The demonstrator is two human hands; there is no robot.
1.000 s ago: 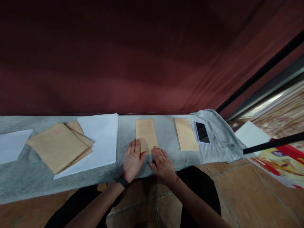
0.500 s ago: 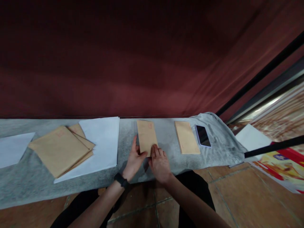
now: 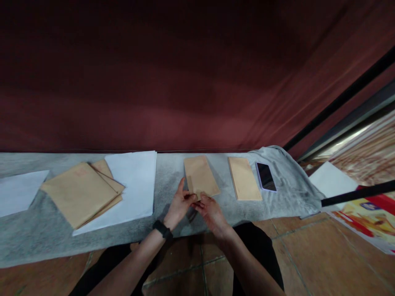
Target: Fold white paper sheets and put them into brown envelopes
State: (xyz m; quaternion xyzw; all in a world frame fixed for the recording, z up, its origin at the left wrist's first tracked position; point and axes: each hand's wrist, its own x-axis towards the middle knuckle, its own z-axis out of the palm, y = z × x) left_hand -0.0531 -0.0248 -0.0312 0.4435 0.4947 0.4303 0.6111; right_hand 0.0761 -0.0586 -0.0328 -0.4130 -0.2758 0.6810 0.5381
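Observation:
A brown paper envelope [image 3: 202, 174] lies on the grey cloth in front of me, tilted to the left at its far end. My left hand [image 3: 179, 207] pinches its near-left corner between thumb and curled fingers, with the index finger pointing up alongside. At the near edge, my right hand [image 3: 212, 213] grips the paper with its fingertips; the undersides of both grips are hidden. A stack of brown envelopes [image 3: 245, 179] rests to the right of my hands. Larger brown envelopes [image 3: 80, 193] lie at the left, partly over white paper sheets [image 3: 138, 185].
Grey cloth [image 3: 168, 172] covers the bench, with a dark red curtain [image 3: 185, 102] behind it. A phone [image 3: 266, 176] lies right of the stack. Another white sheet [image 3: 21, 191] is at far left. Black bars [image 3: 358, 193] and a colourful box [image 3: 367, 218] stand at right.
The envelope has shifted right and turned, and now looks wider. My right hand has moved from pressing on its face to gripping its near edge. The view has shifted slightly.

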